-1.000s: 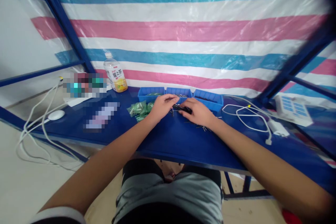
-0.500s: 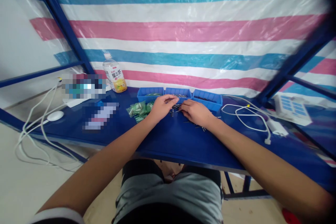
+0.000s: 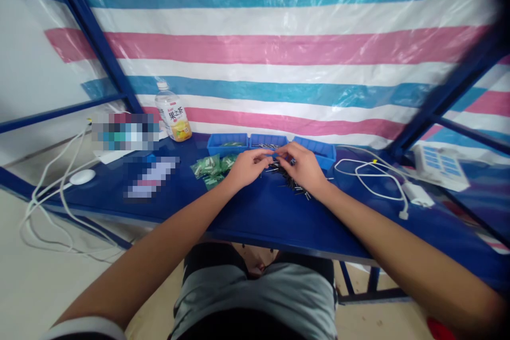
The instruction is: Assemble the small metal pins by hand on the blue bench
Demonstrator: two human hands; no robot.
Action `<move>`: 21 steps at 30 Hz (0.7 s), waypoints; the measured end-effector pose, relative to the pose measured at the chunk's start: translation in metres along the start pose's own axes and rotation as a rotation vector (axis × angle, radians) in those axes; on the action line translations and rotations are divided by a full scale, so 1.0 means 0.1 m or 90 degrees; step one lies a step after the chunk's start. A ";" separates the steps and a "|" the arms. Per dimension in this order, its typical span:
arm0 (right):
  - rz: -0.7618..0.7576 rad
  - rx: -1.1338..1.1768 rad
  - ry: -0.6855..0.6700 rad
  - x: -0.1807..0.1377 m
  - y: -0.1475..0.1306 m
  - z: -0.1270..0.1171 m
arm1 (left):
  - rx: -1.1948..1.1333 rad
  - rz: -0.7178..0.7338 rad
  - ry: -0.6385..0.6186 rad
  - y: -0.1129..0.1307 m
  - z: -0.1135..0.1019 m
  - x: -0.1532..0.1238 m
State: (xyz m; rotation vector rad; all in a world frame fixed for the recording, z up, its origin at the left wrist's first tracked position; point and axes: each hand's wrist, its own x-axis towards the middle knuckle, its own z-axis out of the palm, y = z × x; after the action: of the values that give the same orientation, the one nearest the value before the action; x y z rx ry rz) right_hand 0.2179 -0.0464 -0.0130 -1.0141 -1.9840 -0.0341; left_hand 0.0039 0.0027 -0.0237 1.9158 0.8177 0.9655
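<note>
My left hand (image 3: pixel 250 167) and my right hand (image 3: pixel 303 168) meet fingertip to fingertip just in front of the blue bins. Thumb and fingers of each are drawn together in a pinch; whatever lies between them is too small to make out. Under and beside my right hand spreads a pile of thin dark screws or pins (image 3: pixel 295 187) on the blue table (image 3: pixel 263 212). Small green-tinted plastic bags (image 3: pixel 209 166) lie left of my left hand. Behind stand the left blue bin (image 3: pixel 217 144), the middle blue bin (image 3: pixel 286 139) with shiny metal pieces, and the right blue bin (image 3: pixel 327 155).
A drink bottle (image 3: pixel 174 117) stands at the back left. White cables (image 3: pixel 366 172) with a charger (image 3: pixel 417 195) and a power strip (image 3: pixel 440 166) lie to the right. A white round object (image 3: pixel 82 176) sits left. Blue frame posts (image 3: pixel 95 37) flank the table.
My right hand has lifted and turned from the pile to meet my left fingertips, uncovering more dark pieces. My left hand has shifted slightly to the right.
</note>
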 end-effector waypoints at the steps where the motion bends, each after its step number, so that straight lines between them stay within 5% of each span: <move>1: 0.010 0.012 0.019 0.00 -0.03 0.00 | -0.013 -0.004 -0.013 -0.01 0.02 -0.01; 7: 0.062 0.111 0.066 -0.02 -0.14 0.05 | -0.171 -0.038 -0.092 -0.05 0.11 -0.02; 14: 0.032 0.062 0.006 -0.03 -0.16 0.02 | -0.177 -0.016 -0.101 -0.03 0.13 -0.02; 21: -0.027 0.030 -0.075 -0.04 -0.10 0.01 | 0.180 0.140 -0.061 0.17 0.05 -0.13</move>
State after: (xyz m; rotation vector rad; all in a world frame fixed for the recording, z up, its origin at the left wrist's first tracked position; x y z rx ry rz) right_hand 0.2115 -0.0554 -0.0129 -0.9630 -2.1026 0.0495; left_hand 0.0043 -0.0175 -0.0153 2.3151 0.7292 0.9168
